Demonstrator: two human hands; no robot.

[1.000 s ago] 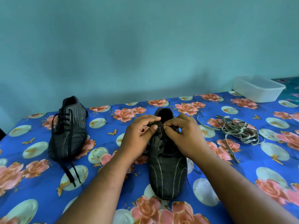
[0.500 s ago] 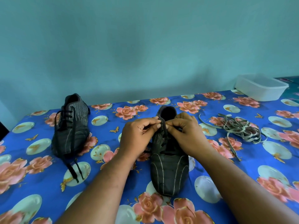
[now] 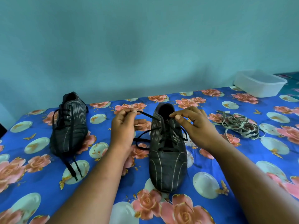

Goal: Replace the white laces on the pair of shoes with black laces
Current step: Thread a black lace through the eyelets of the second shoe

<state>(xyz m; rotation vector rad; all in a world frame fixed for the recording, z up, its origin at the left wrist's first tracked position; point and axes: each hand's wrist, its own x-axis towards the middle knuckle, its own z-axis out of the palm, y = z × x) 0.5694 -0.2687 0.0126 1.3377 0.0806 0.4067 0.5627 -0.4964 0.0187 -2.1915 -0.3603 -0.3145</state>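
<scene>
A teal wall [image 3: 145,46] stands behind a surface [image 3: 40,183] covered in a blue cloth printed with pink roses and pale ovals. No brand, label or writing can be read on anything here. At the far right corner sits a white plastic tub [image 3: 258,84]. Two dark shoes with thin pale stripes lie on the cloth, toes toward the camera: the left shoe [image 3: 69,126] stands well apart to the left, already threaded with a black lace whose ends trail off its toe onto the cloth; the near shoe [image 3: 168,162] lies in the middle, between the two forearms. To its right, near but apart from it, a loose heap of white laces [image 3: 239,125] rests on the cloth. Both forearms reach in from the bottom edge. The left hand [image 3: 124,126] is raised just left of the near shoe's collar, its fingers curled and pinching one end of the black lace [image 3: 147,117], which runs taut from the pinch to the top eyelets and also loops down onto the cloth beside the shoe. The right hand [image 3: 194,125] hovers over the shoe's right side, thumb and forefinger pinched at the top eyelets, apparently on the lace's other end, the remaining fingers loosely spread.
</scene>
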